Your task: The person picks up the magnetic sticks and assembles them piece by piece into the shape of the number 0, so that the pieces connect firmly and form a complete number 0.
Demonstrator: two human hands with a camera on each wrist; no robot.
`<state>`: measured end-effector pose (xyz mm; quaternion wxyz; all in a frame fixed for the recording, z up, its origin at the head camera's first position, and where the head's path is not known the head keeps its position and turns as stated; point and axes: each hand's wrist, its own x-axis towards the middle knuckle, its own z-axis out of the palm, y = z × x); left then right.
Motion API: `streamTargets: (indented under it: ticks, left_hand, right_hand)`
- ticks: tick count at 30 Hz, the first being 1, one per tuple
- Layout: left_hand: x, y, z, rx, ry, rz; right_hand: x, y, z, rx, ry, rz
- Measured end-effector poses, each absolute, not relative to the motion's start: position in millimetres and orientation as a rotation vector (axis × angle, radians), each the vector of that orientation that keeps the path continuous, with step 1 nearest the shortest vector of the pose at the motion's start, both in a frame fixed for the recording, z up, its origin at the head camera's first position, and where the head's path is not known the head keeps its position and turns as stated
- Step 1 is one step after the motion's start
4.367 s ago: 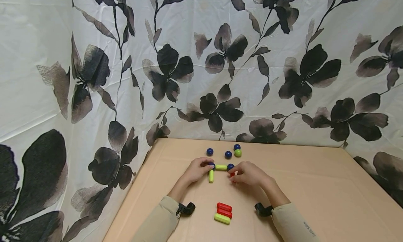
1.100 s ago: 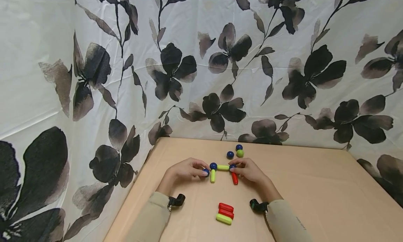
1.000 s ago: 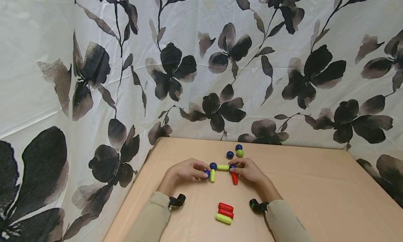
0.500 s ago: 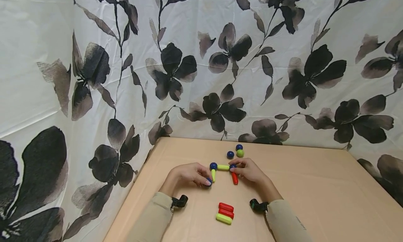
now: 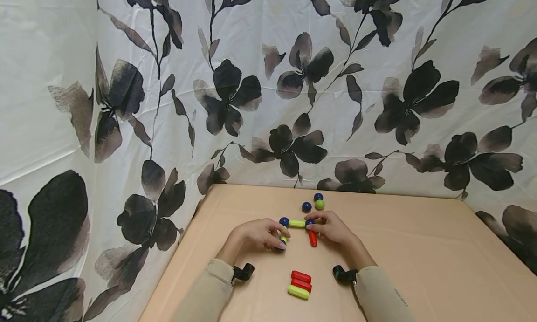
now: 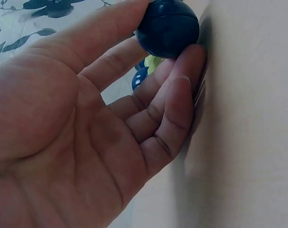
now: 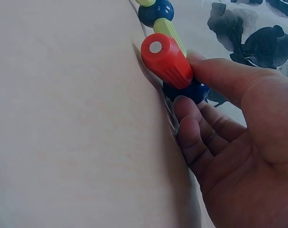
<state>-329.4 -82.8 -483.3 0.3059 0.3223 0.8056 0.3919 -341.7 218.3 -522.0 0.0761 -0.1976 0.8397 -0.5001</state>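
Note:
My left hand (image 5: 259, 233) pinches a blue ball (image 6: 167, 28) between thumb and fingers, at the near end of a yellow-green stick (image 5: 284, 238). Whether ball and stick touch is hidden by the fingers. That stick runs from a blue corner ball (image 5: 284, 222), which a second yellow-green stick (image 5: 297, 223) links to another blue ball (image 7: 195, 91). On this right-hand ball, the thumb and fingers of my right hand (image 5: 333, 229) keep a pinch. A red stick (image 7: 166, 59) extends from it toward me, showing a pale disc on its end.
Two blue balls, a nearer one (image 5: 306, 207) and a farther one (image 5: 318, 197), lie behind the frame, beside a green ball (image 5: 320, 204). Two red sticks (image 5: 301, 277) and a yellow-green stick (image 5: 298, 292) lie side by side in front. A floral cloth (image 5: 251, 103) hangs behind the table.
Over four seconds my left hand has left the corner ball and picked up a blue ball from the back. Within the last second it brought that ball to the left stick's near end.

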Motion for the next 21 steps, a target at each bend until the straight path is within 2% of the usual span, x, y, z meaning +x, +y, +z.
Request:
streamTargets:
  ticks: [21]
  left_hand:
    - [-322,-68,-482,0.817,2.332,0.932]
  right_hand:
    - [-339,218,-520,-0.601,2.511,-1.504]
